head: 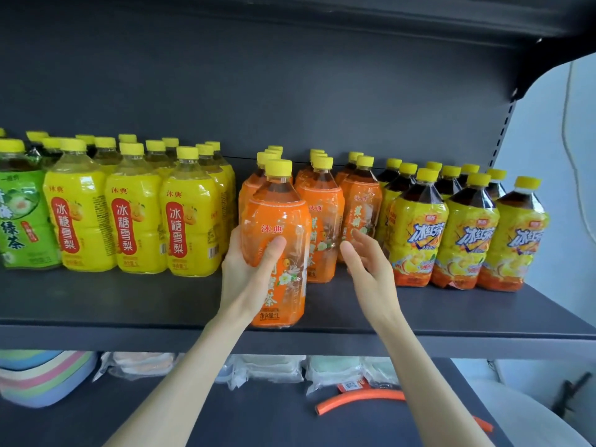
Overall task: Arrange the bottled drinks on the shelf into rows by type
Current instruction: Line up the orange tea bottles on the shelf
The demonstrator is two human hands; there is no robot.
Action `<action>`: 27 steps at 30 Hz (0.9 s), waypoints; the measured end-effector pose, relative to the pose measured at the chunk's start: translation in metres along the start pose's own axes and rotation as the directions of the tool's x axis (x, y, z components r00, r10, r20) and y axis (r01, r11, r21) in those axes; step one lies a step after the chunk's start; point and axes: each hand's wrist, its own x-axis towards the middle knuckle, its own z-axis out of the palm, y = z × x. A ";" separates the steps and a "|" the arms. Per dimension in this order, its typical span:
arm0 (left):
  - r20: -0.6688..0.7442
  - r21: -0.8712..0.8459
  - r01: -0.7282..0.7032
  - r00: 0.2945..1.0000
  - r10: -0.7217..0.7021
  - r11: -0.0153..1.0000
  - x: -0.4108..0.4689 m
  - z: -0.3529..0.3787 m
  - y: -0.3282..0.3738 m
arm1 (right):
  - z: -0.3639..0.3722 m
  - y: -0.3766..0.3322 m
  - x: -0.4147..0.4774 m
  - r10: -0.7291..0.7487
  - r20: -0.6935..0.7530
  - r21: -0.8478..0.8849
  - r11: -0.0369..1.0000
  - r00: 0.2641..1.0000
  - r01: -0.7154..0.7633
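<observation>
The left hand point(248, 272) grips 1 orange bottle point(277, 253) at the shelf's point(129, 304) front edge, to line it up; the right hand point(371, 269) is open, holding nothing.

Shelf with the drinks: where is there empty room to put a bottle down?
Bare shelf runs along the front edge, before the yellow pear bottles and the iced tea bottles. A narrow gap separates pear and orange bottles. Behind the front bottles it is crowded.

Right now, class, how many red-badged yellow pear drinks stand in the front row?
3 pear drinks: left, middle, right, right of the green tea; others behind partly hidden.
</observation>
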 end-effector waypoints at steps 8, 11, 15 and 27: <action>0.237 0.058 0.049 0.970 -0.062 0.997 -0.011 0.058 0.003 | -0.035 -0.004 -0.024 -0.038 0.200 0.046 0.999 0.979 0.029; 0.295 0.237 -0.014 0.954 -0.058 0.971 -0.008 0.073 -0.001 | -0.049 0.005 -0.025 -0.042 0.137 -0.013 0.999 0.990 0.044; 0.388 0.249 -0.108 0.921 0.002 0.962 0.002 0.085 0.000 | -0.062 0.015 -0.017 -0.066 0.056 -0.081 0.994 0.996 0.070; 0.456 0.612 -0.674 0.728 0.512 0.413 0.047 0.093 0.006 | -0.065 0.045 0.002 -0.047 -0.030 -0.330 0.943 0.998 0.035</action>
